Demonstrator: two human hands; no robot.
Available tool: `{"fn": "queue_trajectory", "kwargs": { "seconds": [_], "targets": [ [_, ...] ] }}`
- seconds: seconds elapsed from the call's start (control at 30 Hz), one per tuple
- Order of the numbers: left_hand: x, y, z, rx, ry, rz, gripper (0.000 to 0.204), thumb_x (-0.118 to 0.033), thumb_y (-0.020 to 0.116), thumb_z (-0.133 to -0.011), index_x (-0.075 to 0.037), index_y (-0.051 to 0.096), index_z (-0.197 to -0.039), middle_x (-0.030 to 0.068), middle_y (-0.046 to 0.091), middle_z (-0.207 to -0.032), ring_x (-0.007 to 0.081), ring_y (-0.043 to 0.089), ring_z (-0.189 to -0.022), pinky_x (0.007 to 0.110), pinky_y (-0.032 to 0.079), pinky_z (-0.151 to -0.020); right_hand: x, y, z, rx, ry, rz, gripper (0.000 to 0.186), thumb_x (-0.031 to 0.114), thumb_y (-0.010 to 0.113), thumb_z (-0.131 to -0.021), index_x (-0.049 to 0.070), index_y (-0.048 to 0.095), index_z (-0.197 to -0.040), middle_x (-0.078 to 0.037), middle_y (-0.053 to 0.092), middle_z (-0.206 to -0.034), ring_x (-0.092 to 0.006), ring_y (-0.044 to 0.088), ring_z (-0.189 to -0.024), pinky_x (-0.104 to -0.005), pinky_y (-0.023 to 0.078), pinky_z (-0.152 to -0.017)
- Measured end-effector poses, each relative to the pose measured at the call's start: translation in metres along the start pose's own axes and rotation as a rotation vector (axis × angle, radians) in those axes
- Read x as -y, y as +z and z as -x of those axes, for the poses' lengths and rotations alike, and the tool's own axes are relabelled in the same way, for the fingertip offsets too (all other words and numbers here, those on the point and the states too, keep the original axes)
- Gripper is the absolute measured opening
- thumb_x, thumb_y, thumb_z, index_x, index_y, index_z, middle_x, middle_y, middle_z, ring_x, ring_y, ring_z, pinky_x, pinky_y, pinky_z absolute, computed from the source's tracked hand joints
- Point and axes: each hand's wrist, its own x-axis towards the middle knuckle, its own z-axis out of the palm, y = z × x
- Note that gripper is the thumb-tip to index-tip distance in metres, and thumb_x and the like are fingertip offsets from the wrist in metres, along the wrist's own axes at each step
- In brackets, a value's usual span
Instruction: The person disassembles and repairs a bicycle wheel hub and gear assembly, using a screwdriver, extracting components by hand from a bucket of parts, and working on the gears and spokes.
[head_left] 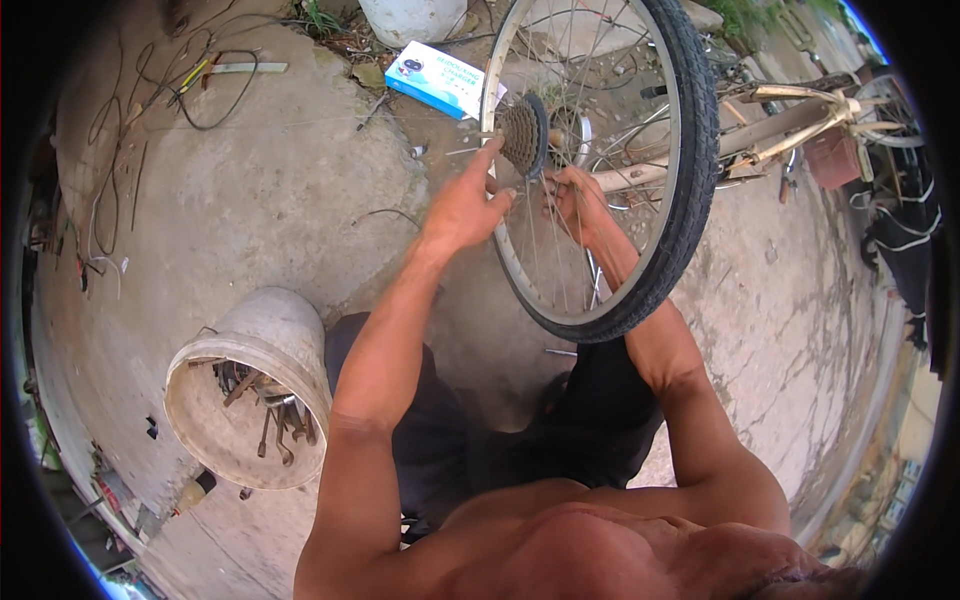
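Note:
A bicycle wheel with a black knobbly tyre and pale rim stands tilted in front of me, its toothed cassette facing left. My left hand is at the rim's left side, thumb over the rim and index finger reaching up beside the cassette; its other fingers are partly hidden. A thin pale rod sticks out near that index finger. My right hand reaches behind the wheel's right side. Its fingers are pinched together among the spokes just below the cassette, and seem to hold one spoke.
A white bucket lies tipped on my left with wrenches inside. Beyond the wheel are a blue-and-white box and another white bucket. A bicycle frame lies at the far right. Loose cables are strewn at the far left.

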Motion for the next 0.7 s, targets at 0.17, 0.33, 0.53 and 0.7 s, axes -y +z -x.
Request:
{"fn": "queue_trajectory", "kwargs": {
  "seconds": [0.17, 0.33, 0.53, 0.7],
  "targets": [
    [0.001, 0.002, -0.001, 0.029, -0.005, -0.016, 0.081, -0.02, 0.072, -0.089, -0.016, 0.033, -0.161, 0.0127, 0.073, -0.098, 0.0257, 0.071, -0.081, 0.04, 0.055, -0.079, -0.003, -0.004, -0.004, -0.021, -0.003, 0.03, 0.018, 0.02, 0.057, -0.089, 0.007, 0.062, -0.1, -0.001, 0.061, -0.087, -0.0189, 0.056, -0.079, -0.0391, 0.044, -0.075],
    [0.003, 0.0, 0.001, 0.043, 0.001, -0.037, 0.084, -0.02, 0.072, -0.089, -0.016, 0.031, -0.162, 0.0123, 0.073, -0.098, 0.0255, 0.07, -0.082, 0.04, 0.055, -0.079, 0.0, 0.005, 0.001, 0.006, -0.028, -0.004, 0.016, 0.016, 0.063, -0.087, 0.006, 0.058, -0.098, -0.004, 0.061, -0.083, -0.0167, 0.057, -0.072, -0.0308, 0.047, -0.071],
    [0.003, -0.001, 0.001, 0.051, 0.016, -0.029, 0.085, -0.02, 0.071, -0.089, -0.015, 0.029, -0.163, 0.0127, 0.073, -0.097, 0.0252, 0.07, -0.083, 0.04, 0.055, -0.079, -0.003, 0.002, -0.002, -0.005, -0.019, 0.045, 0.016, 0.018, 0.055, -0.09, 0.006, 0.062, -0.098, -0.002, 0.061, -0.087, -0.0196, 0.057, -0.079, -0.039, 0.045, -0.075],
    [0.0, -0.004, 0.0, 0.039, -0.015, 0.04, 0.083, -0.02, 0.07, -0.091, -0.013, 0.028, -0.163, 0.0136, 0.073, -0.097, 0.0251, 0.07, -0.084, 0.04, 0.055, -0.08, -0.002, 0.006, 0.002, -0.012, -0.019, 0.035, 0.014, 0.018, 0.059, -0.089, 0.006, 0.061, -0.097, -0.003, 0.061, -0.085, -0.0181, 0.057, -0.076, -0.0348, 0.046, -0.073]
  ]
}}
